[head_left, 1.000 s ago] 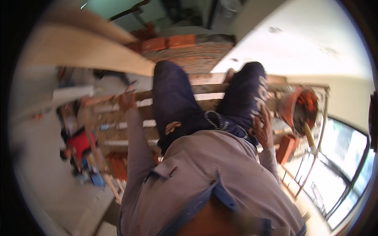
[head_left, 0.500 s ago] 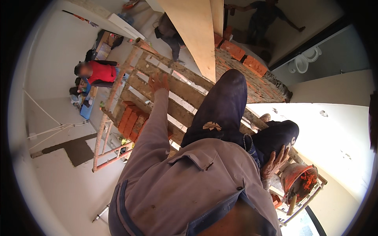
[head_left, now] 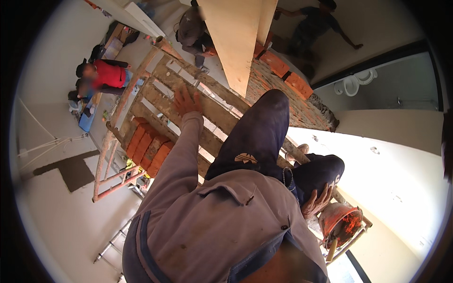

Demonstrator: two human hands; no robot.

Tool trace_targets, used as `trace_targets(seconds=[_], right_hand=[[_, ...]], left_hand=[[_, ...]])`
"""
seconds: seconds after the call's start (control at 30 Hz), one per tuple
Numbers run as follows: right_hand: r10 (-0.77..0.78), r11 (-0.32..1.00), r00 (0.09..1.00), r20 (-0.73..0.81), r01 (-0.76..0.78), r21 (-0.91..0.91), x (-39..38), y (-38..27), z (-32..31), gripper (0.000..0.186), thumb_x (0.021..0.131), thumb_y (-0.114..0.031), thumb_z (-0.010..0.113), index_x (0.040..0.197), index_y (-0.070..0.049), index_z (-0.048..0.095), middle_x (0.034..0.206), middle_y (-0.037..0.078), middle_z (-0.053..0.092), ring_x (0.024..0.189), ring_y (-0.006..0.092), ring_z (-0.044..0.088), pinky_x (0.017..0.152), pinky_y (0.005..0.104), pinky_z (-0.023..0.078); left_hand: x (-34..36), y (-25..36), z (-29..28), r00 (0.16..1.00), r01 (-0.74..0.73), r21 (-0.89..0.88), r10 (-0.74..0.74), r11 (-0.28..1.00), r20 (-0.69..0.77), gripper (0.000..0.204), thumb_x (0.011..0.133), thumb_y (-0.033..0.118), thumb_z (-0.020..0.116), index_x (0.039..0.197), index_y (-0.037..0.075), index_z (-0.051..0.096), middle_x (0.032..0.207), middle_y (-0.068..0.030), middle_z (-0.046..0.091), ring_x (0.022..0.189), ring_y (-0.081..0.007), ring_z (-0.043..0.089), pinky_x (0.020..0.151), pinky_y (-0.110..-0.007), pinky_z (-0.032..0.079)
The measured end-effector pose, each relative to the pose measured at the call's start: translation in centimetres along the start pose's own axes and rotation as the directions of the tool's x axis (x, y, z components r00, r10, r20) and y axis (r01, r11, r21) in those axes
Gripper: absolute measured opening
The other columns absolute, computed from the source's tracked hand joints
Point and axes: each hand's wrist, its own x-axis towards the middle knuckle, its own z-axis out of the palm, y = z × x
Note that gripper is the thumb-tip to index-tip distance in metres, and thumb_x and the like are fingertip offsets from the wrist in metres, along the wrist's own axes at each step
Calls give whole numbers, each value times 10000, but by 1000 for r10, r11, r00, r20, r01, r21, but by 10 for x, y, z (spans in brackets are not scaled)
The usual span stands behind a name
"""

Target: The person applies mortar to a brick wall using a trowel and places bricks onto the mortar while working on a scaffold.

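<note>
Fingers spread wide, your left hand (head_left: 186, 101) presses flat on a rough scaffold plank (head_left: 207, 111) beside stacked bricks (head_left: 148, 147), likely stiff, heavy, best gripped at its edges, while your right hand (head_left: 315, 202) splays empty on your knee.

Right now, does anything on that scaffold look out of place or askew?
The planks of the scaffold deck lie with open gaps between them, floor showing through. The left hand presses flat on one plank; the right hand rests on the knee. The stacked bricks sit near the deck's edge.
</note>
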Motion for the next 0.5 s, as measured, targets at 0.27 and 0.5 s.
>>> trace_targets(seconds=[0.27,0.5], right_hand=[[-8,1000,999,-34,8,20,1,9,7,550,973,-453,399,1384,-96,479,1468,178,360,1349,367,305,1108,526,187],[-11,998,999,-36,9,-55,9,9,11,553,975,-468,391,1365,-91,494,1440,189,390,1329,366,333,1102,520,209]], left_hand=[[11,0,0,989,13,-160,-37,987,-146,541,866,322,622,1331,76,497,1360,-213,456,1246,-394,435,1034,-481,359],[69,30,-13,758,557,-829,-373,-60,536,478,924,317,610,1267,7,490,1216,-192,506,1062,-343,550,939,-436,463]])
